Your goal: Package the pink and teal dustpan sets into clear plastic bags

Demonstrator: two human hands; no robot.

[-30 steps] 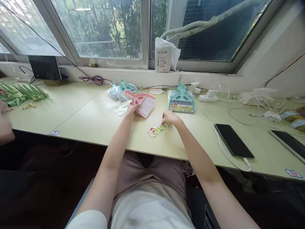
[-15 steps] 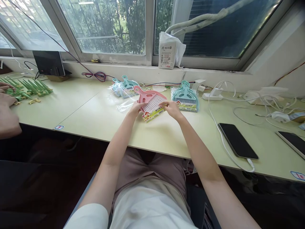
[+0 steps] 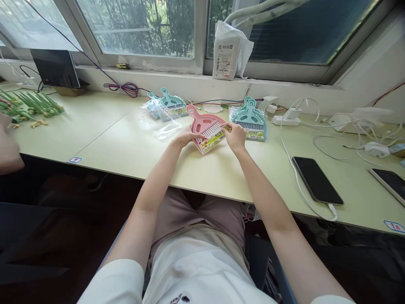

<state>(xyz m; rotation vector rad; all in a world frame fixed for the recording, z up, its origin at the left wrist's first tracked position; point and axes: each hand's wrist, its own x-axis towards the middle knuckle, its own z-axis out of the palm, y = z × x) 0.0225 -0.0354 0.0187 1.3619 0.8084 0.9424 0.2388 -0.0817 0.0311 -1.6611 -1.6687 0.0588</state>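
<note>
A pink dustpan [image 3: 207, 119] with a white-bristled brush nested in it is held up above the table, tilted, its handle toward the window. Across its lower edge lies a printed label card [image 3: 212, 140]. My left hand [image 3: 187, 137] grips the dustpan's left edge, thumb over the front. At the right edge my right hand [image 3: 234, 134] is closed, its fingers pinching the card's end by the bristles. Just behind my right hand lie teal dustpan sets [image 3: 250, 115] in clear wrap. More teal dustpans [image 3: 171, 101] lie behind to the left.
Crumpled clear plastic wrap [image 3: 163, 122] lies left of the pink dustpan. A charging phone [image 3: 316, 179] and white cables [image 3: 286, 160] occupy the right side. A co-worker's arm [image 3: 9, 147] is at far left, by green stalks [image 3: 38, 103]. A boxed package [image 3: 226, 55] stands on the sill.
The label card now sits higher against the dustpan, covering more of the bristles. My right hand has closed more around its end. The camera view has tipped slightly downward.
</note>
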